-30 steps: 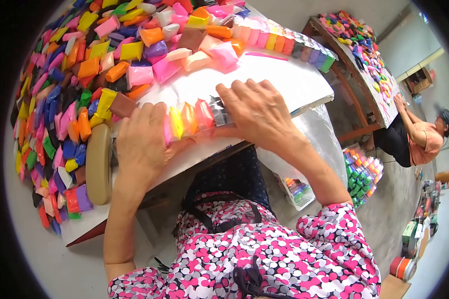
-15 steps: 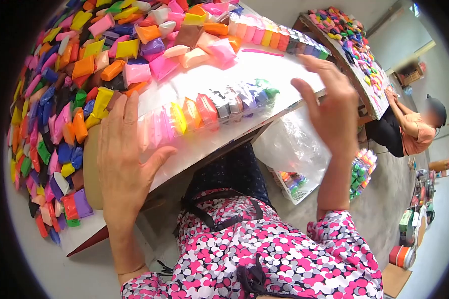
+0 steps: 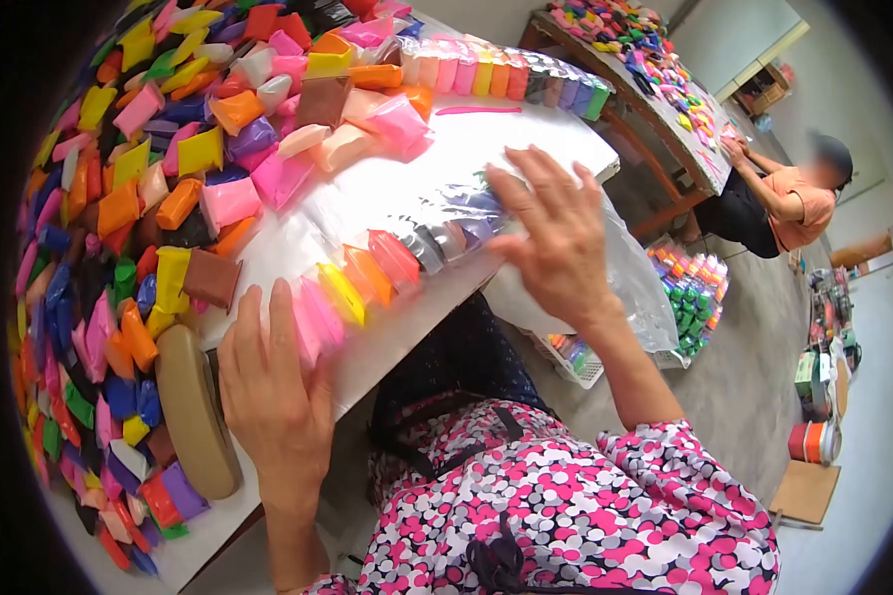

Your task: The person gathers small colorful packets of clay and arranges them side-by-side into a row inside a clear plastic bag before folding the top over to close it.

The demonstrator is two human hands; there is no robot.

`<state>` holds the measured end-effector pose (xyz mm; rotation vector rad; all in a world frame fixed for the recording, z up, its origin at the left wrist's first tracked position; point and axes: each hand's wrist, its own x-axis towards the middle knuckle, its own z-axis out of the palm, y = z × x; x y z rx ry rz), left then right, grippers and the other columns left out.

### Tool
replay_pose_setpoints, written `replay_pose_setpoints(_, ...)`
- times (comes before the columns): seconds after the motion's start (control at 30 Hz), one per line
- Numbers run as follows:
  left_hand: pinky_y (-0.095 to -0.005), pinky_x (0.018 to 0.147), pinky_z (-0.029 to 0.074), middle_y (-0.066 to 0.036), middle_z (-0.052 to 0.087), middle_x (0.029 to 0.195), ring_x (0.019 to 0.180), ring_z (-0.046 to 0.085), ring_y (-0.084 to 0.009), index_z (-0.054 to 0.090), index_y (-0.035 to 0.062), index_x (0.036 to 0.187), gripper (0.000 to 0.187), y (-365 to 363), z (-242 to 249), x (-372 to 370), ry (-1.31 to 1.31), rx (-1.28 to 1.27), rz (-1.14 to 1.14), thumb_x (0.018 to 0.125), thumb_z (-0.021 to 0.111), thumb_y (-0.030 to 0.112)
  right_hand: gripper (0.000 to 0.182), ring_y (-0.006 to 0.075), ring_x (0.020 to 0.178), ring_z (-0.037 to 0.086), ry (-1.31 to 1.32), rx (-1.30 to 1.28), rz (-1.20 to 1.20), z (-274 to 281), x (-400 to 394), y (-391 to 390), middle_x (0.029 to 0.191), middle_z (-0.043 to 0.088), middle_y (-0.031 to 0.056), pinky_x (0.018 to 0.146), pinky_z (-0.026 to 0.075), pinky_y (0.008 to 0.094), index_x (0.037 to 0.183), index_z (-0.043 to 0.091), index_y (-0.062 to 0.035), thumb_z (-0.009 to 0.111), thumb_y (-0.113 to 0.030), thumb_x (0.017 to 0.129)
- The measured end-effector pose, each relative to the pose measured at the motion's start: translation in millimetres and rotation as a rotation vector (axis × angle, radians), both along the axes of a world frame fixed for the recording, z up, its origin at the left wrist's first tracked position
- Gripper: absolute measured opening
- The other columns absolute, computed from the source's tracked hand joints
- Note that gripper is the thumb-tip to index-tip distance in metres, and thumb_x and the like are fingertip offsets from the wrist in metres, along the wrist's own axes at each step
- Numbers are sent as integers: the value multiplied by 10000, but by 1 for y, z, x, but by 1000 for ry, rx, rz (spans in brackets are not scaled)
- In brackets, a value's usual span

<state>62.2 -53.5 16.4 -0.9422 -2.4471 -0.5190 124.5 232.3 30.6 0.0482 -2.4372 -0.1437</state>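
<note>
The row of coloured packets (image 3: 367,278) lay on the white tabletop (image 3: 566,149) between the left hand (image 3: 280,397), its fingers extended and slightly apart, and the right hand (image 3: 556,238), its fingers loosely spread at the far end; whether either touched the row could not be told. Beside the left hand lay a tan block (image 3: 193,416), near the heap of loose packets (image 3: 149,198).

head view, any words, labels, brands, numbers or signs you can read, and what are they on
No text can be read.
Row of packets between the hands: no legible print.
Loose packets: none legible.
Tan object: no legible mark.
Green-and-white box: too small and blurred to tell.
</note>
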Motion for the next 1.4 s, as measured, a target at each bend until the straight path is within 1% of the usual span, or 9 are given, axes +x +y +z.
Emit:
replay_pose_setpoints(0.23, -476, 936, 446, -217, 513, 1337, 1139, 527, -417, 570, 51, 1310, 620, -7, -8, 1, -24, 196, -154, 704, 683, -15, 418, 263, 1126, 622, 148, -1056, 20, -2, 18, 17, 1231, 627, 197, 908, 510, 365, 1288, 555, 34, 545, -274, 1006)
replay_pose_setpoints(0.47, -466, 997, 399, -206, 533, 1344, 1180, 530, -398, 605, 63, 1274, 599, -12, -10, 2, -80, 257, -243, 702, 620, -114, 458, 279, 1169, 591, 384, -775, 75, -4, -2, -3, 1295, 585, 181, 928, 487, 377, 1348, 507, -1, 601, -245, 972)
replay_pose_setpoints(0.63, -461, 903, 449, -247, 528, 1320, 1111, 553, -409, 622, 86, 1260, 547, -17, -10, 3, -91, 236, -346, 720, 688, 33, 463, 305, 1192, 564, 294, -467, -14, -9, -7, -4, 1322, 554, 176, 957, 464, 387, 1348, 507, -9, 615, -228, 955)
replay_pose_setpoints(0.77, -451, 852, 469, -279, 508, 1323, 1077, 561, -404, 622, 104, 1272, 544, -17, -7, 4, -147, 274, -447, 740, 725, 155, 434, 255, 1163, 571, 276, -1006, 95, -23, -10, -7, 1371, 528, 156, 959, 475, 364, 1371, 485, -7, 549, -226, 1001)
replay_pose_setpoints(1.0, -492, 936, 453, -293, 475, 1341, 1132, 524, -455, 550, 42, 1328, 675, -11, -5, 3, -275, 253, -321, 678, 733, 33, 471, 197, 1120, 576, 350, -1110, 52, -33, -12, -3, 1298, 577, 172, 941, 480, 320, 1431, 397, -5, 503, -221, 1026)
replay_pose_setpoints(1.2, -420, 1077, 338, -218, 485, 1334, 1228, 486, -329, 255, 10, 1473, 916, -1, -10, 12, -491, 660, -268, 692, 736, 15, 377, 144, 1018, 578, 396, -1058, 1, -35, -11, -3, 1201, 617, 108, 884, 486, 276, 1370, 468, -15, 507, -152, 1022)
replay_pose_setpoints(1.33, -387, 1039, 374, -196, 507, 1298, 1178, 514, -279, 317, -31, 1437, 877, -8, -5, 13, -698, 747, -321, 706, 794, 43, 371, 139, 997, 568, 425, -1083, 64, -45, -14, 5, 1165, 600, 98, 865, 482, 259, 1374, 482, -25, 509, -140, 1022)
replay_pose_setpoints(1.37, -377, 1027, 389, -192, 522, 1281, 1169, 527, -270, 355, -35, 1411, 811, -11, -5, 15, -710, 696, -288, 725, 781, 33, 392, 199, 1300, 464, 374, -1112, 25, -41, -8, 2, 1409, 505, 106, 1033, 396, 306, 1400, 461, -25, 465, -159, 1032)
replay_pose_setpoints(1.4, -367, 1015, 403, -188, 537, 1264, 1159, 539, -260, 392, -40, 1386, 746, -13, -4, 16, -719, 647, -257, 745, 768, 23, 388, 170, 1161, 516, 390, -1091, 50, -41, -8, 4, 1289, 548, 104, 958, 437, 286, 1395, 464, -27, 487, -148, 1026)
